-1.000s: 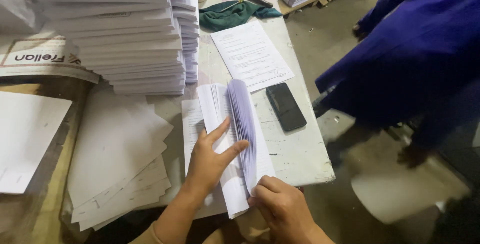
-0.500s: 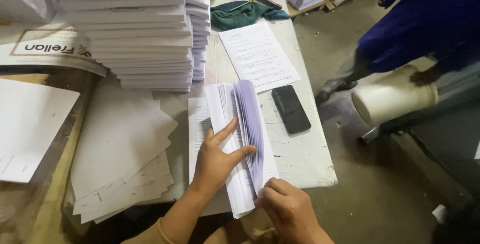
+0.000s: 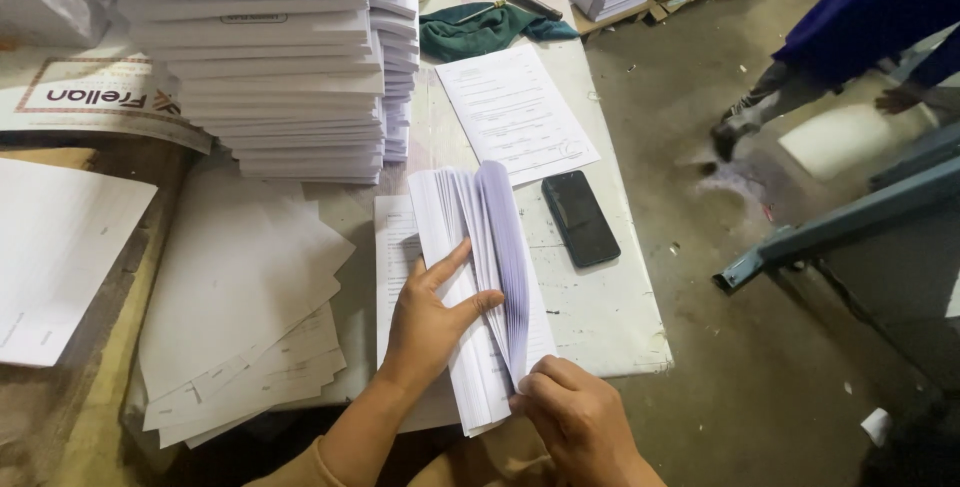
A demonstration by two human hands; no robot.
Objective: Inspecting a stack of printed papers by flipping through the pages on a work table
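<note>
Kept fanning the paper bundle: left hand spread flat on the sheets, right hand pinching the near edge. Co-worker's pale cup gone from the right.

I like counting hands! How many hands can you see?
3: the left hand lies flat on the paper bundle, the right hand pinches its edge, and another person's hand is far right.
</note>
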